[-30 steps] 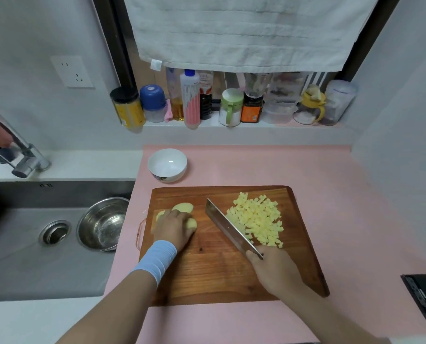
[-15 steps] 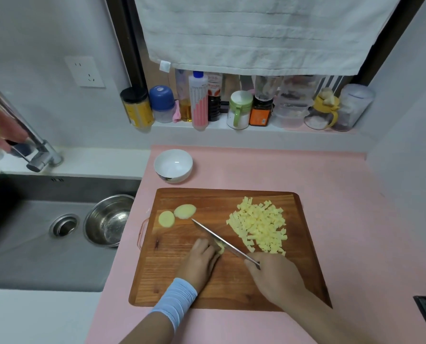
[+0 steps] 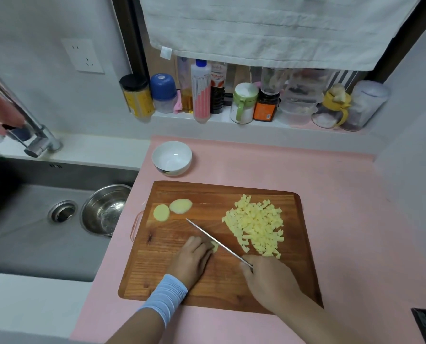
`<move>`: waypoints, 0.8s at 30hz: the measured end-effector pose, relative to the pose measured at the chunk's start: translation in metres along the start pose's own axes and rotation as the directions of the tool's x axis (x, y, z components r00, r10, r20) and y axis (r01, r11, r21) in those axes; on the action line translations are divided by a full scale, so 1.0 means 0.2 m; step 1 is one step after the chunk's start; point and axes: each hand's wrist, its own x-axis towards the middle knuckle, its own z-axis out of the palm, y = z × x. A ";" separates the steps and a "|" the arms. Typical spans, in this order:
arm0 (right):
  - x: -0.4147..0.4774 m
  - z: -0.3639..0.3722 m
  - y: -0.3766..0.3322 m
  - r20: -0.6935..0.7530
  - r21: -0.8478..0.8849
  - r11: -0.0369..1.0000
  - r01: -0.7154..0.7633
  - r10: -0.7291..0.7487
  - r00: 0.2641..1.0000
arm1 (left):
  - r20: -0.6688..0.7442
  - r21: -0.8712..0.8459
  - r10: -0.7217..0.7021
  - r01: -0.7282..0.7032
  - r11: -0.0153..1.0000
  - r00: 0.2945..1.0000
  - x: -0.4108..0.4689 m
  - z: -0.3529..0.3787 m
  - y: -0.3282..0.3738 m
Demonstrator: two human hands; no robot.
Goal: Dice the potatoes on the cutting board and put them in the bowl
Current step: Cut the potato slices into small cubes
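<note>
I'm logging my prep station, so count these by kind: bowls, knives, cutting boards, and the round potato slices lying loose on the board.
Bowls: 2, a white bowl and a steel bowl
Knives: 1, the knife
Cutting boards: 1, the cutting board
Loose potato slices: 2, the left slice and the right slice
Total: 6

Left grip (image 3: 191,261) palm-down, right grip (image 3: 269,279) clenched.

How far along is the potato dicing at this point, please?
Mostly done: a large pile of diced potato lies on the cutting board. In hand: the left hand steadies a small potato piece against the knife, which the right hand grips. Left: two slices lie uncut at the board's far left, and the white bowl holds nothing yet.
</note>
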 end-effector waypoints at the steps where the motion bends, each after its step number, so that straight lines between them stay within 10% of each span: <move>1: 0.01 0.00 0.00 0.033 0.025 0.999 -0.023 0.022 0.999 | 0.000 0.000 -0.004 0.004 1.000 1.000 0.00 0.00 0.00; 14: 0.13 -0.02 -0.05 0.133 0.104 0.987 -0.120 0.106 0.985 | 0.017 0.091 -0.046 0.044 0.995 0.999 -0.02 0.02 0.00; 24: 0.00 -0.04 -0.06 0.020 -0.036 0.997 0.071 -0.071 0.997 | -0.041 0.056 -0.012 0.014 0.998 0.999 -0.02 0.00 0.02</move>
